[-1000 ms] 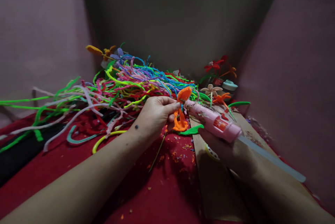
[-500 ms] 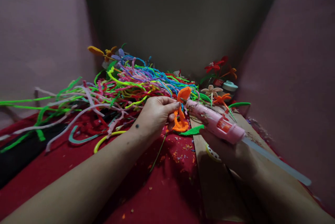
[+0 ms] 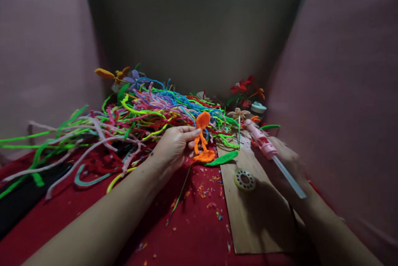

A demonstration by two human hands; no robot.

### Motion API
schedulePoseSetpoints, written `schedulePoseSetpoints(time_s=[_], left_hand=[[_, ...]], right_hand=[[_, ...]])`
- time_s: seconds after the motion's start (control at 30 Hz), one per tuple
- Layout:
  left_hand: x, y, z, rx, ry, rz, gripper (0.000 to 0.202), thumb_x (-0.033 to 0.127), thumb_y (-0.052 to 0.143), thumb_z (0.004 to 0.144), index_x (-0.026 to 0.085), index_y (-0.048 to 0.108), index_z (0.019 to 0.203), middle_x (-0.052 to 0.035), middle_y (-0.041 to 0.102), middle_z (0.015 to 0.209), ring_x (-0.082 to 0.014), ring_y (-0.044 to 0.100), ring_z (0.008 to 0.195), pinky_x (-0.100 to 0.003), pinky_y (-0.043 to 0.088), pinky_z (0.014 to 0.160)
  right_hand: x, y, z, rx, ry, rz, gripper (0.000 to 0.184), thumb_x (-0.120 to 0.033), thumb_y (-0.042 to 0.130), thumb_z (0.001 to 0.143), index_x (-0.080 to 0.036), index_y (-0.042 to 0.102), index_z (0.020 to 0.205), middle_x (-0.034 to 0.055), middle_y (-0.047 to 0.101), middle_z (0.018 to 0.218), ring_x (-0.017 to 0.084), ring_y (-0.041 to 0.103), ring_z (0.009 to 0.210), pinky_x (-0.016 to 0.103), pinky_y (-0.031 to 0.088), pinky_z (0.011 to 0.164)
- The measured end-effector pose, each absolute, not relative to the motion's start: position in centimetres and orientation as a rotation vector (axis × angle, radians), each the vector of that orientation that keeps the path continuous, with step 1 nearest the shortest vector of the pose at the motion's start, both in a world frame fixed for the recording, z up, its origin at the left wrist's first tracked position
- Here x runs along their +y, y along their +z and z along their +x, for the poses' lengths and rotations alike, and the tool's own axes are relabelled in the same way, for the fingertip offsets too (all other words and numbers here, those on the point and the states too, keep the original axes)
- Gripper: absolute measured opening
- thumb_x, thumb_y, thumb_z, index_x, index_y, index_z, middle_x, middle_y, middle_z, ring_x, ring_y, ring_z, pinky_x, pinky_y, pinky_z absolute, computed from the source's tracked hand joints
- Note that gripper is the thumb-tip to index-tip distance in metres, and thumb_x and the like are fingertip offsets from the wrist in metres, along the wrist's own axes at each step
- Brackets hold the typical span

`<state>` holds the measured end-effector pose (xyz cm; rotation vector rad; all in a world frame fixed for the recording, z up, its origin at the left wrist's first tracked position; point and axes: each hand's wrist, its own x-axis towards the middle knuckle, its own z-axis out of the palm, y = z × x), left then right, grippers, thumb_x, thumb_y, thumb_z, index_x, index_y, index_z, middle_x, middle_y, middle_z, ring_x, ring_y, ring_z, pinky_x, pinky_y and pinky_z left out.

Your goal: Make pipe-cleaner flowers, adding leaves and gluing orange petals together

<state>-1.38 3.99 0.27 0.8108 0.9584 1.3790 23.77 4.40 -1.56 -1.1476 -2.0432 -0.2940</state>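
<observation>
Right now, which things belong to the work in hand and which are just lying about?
In hand: orange pipe-cleaner piece, pinched in left hand; pink glue gun, gripped by right hand.
Lying about: pipe-cleaner pile, tape roll, green leaf, finished flowers.

The right hand point(image 3: 292, 162) lies in shadow beneath the pink glue gun point(image 3: 263, 143), its fingers mostly hidden. Beyond the glue gun, small flowers point(image 3: 241, 88) are too dim to tell apart. Far left, green pipe cleaners point(image 3: 18, 138) leave the picture.

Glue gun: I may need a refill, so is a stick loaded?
Loaded: a pale glue stick juts from the back of the glue gun in the right hand.
</observation>
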Motion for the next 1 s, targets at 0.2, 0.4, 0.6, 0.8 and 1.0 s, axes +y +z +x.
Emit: schedulePoseSetpoints(time_s=[0.2, 0.4, 0.6, 0.8, 1.0], left_hand=[[3.8, 0.7, -1.3, 0.896, 1.299, 0.730, 0.008, 0.003, 0.061, 0.071, 0.010, 0.059, 0.068, -0.0018, 0.058, 0.056, -0.0087, 0.055, 0.043, -0.021, 0.050, 0.046], [3.7, 0.9, -1.2, 0.901, 1.312, 0.754, 0.007, 0.002, 0.062, 0.069, 0.009, 0.060, 0.068, 0.0005, 0.055, 0.053, -0.0026, 0.043, 0.034, -0.015, 0.043, 0.038], [3.7, 1.1, -1.2, 0.936, 1.311, 0.777, 0.008, 0.002, 0.061, 0.070, 0.009, 0.062, 0.068, -0.0001, 0.056, 0.054, -0.0061, 0.048, 0.036, -0.023, 0.051, 0.044], [3.6, 1.3, -1.4, 0.924, 1.317, 0.760, 0.008, 0.003, 0.062, 0.071, 0.009, 0.060, 0.066, 0.0033, 0.051, 0.047, -0.0024, 0.039, 0.030, -0.017, 0.045, 0.039], [3.6, 1.3, -1.6, 0.905, 1.324, 0.776, 0.005, 0.007, 0.064, 0.071, 0.010, 0.061, 0.073, 0.0010, 0.055, 0.051, -0.0060, 0.049, 0.037, -0.016, 0.043, 0.038]], right_hand=[[2.7, -3.2, 28.3, -2.021, -0.146, -1.909, 0.039, -0.042, 0.044, 0.083, -0.017, 0.053, 0.111, 0.0139, 0.062, 0.097, 0.027, 0.061, 0.076, 0.034, 0.042, 0.058], [3.0, -3.4, 29.9, -2.094, 0.100, -1.976, 0.050, -0.041, 0.048, 0.081, -0.019, 0.045, 0.125, 0.0144, 0.061, 0.108, 0.029, 0.060, 0.091, 0.035, 0.043, 0.066], [3.1, -3.5, 30.9, -2.138, 0.063, -2.129, 0.042, -0.025, 0.046, 0.076, -0.016, 0.048, 0.117, 0.0155, 0.060, 0.107, 0.029, 0.060, 0.090, 0.034, 0.039, 0.064], [3.4, -3.2, 31.7, -2.166, 0.037, -2.245, 0.030, -0.027, 0.045, 0.076, -0.014, 0.051, 0.102, 0.0158, 0.058, 0.103, 0.028, 0.058, 0.087, 0.034, 0.039, 0.065], [1.7, -0.9, 28.9, -2.278, -0.366, -1.936, 0.021, -0.024, 0.047, 0.076, -0.014, 0.058, 0.091, 0.0154, 0.057, 0.095, 0.027, 0.053, 0.087, 0.038, 0.041, 0.073]])
